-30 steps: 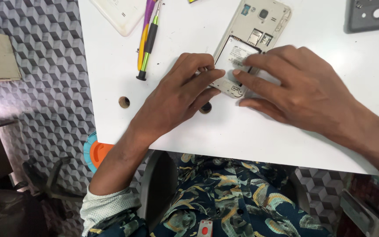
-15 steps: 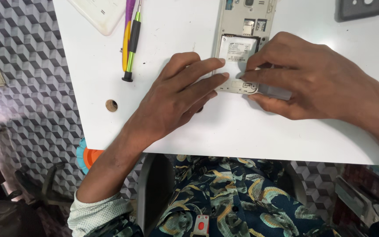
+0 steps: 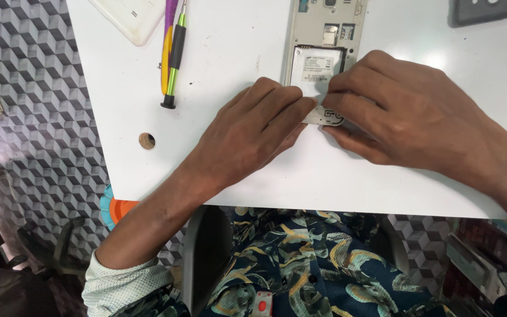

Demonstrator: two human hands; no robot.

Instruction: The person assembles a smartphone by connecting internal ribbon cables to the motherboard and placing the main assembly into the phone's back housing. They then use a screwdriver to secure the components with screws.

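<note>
An opened pale-gold mobile phone with its back cover off (image 3: 323,41) is held flat on the white surface (image 3: 236,58) near its far edge, apparently so that its white rectangular battery (image 3: 315,73) can be worked at. The left hand (image 3: 253,132) is laid palm-down, fingers stretched together onto the phone's lower end; the right hand (image 3: 406,114) is curled, fingertips pressed at the battery's edge. A green-and-black screwdriver (image 3: 174,56) is left towards the far left corner
</note>
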